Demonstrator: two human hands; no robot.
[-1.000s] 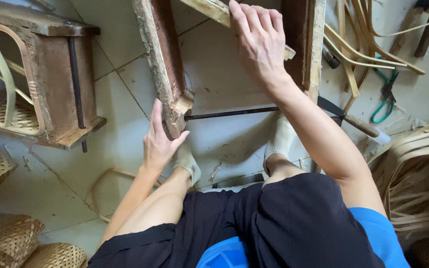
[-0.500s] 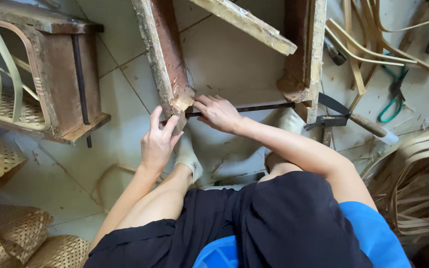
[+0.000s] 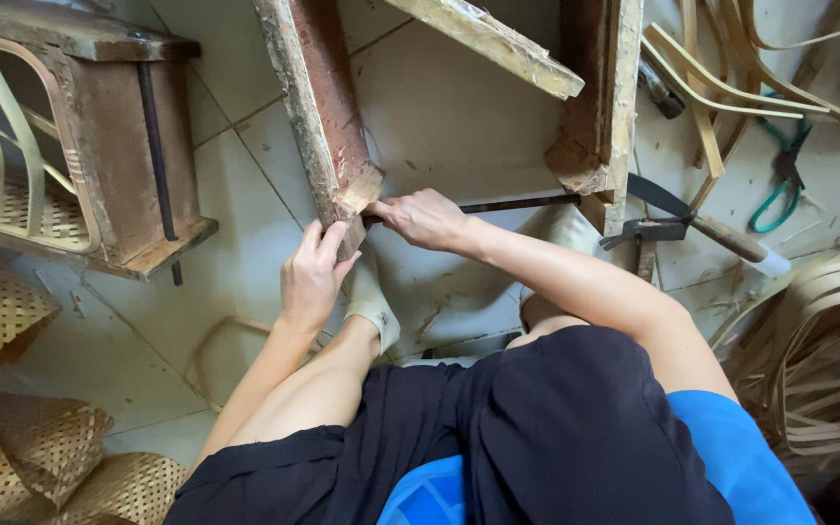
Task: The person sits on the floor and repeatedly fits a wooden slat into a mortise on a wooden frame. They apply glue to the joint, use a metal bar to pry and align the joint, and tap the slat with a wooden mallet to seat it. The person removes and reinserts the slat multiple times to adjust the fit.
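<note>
Left hand (image 3: pixel 311 272) pressed open against wooden leg (image 3: pixel 318 117), right hand (image 3: pixel 425 219) gripping metal rod (image 3: pixel 517 204) at leg's end, hammer (image 3: pixel 682 228) nearby on floor

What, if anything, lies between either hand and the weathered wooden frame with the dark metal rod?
Nothing visible. The left hand rests directly against the end of the weathered wooden frame rail, and the right hand grips the dark metal rod right at that rail's end.
</note>
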